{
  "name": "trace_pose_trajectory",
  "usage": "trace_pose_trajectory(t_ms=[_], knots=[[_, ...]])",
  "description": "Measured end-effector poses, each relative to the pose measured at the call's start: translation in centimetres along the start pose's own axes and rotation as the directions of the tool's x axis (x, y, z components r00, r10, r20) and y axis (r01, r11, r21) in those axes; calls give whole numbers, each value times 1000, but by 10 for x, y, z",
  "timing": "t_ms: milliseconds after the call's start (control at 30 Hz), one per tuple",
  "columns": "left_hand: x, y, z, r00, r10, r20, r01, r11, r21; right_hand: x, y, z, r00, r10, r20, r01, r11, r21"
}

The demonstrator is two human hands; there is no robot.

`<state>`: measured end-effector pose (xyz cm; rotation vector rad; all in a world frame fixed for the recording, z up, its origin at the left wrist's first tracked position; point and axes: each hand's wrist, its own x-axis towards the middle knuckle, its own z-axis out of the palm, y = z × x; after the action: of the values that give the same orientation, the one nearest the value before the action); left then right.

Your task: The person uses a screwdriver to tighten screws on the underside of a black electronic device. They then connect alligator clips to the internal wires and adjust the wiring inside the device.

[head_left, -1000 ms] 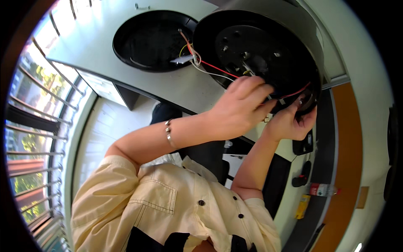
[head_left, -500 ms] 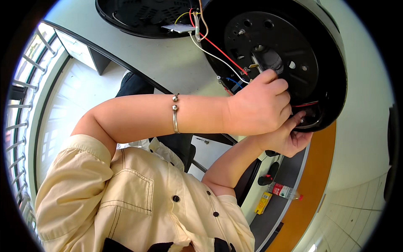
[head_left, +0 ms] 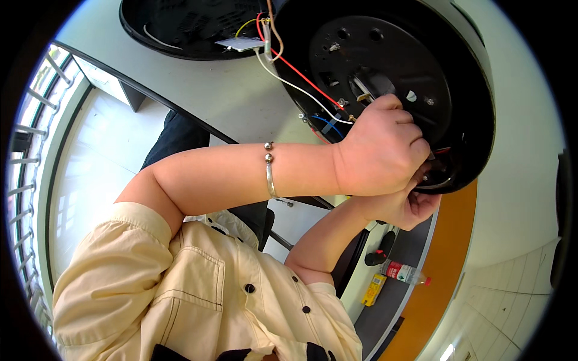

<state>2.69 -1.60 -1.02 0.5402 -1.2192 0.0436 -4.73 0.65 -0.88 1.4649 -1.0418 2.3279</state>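
Observation:
A round black appliance housing (head_left: 379,45) lies on its side with its hollow interior towards me. My left hand (head_left: 385,147), with a metal bracelet on its wrist, is closed at the lower inside of the housing; its fingertips and anything in them are hidden. Just below it, my right hand (head_left: 400,207) is curled at the housing's lower rim, partly covered by the left. What its fingers pinch is hidden too. A red wire (head_left: 301,75) and a white wire (head_left: 295,85) run from a small grey-white plate (head_left: 241,44) to terminals beside my left hand.
A black vented round cover (head_left: 180,27) lies on the pale table (head_left: 198,84) at the upper left, joined by the wires. To the lower right are a plastic bottle (head_left: 403,272), a yellow box (head_left: 374,290) and a black-handled object (head_left: 380,249). Window bars (head_left: 30,129) stand at far left.
My left hand has moved slightly right and now covers more of my right hand's fingers. The housing, the cover and the wires appear a little further left in view.

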Motion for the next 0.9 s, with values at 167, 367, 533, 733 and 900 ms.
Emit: trace_pose_trajectory(t_ms=[167,367,533,733,900], knots=[[10,9,4,999,28,31,-27,999,-34,6,-1,-12,995,93,-21,-92,996,18],[22,7,-7,995,62,81,-65,997,38,3,8,-10,984,-37,176,42,999,-26],[21,17,4,996,32,88,-37,998,59,14,5,-23,964,-156,216,197,963,-182],[20,21,4,991,-27,131,13,994,105,14,9,-24,954,-155,256,187,977,-106],[20,16,6,994,71,85,-80,991,111,11,16,-13,965,-208,157,208,978,19]])
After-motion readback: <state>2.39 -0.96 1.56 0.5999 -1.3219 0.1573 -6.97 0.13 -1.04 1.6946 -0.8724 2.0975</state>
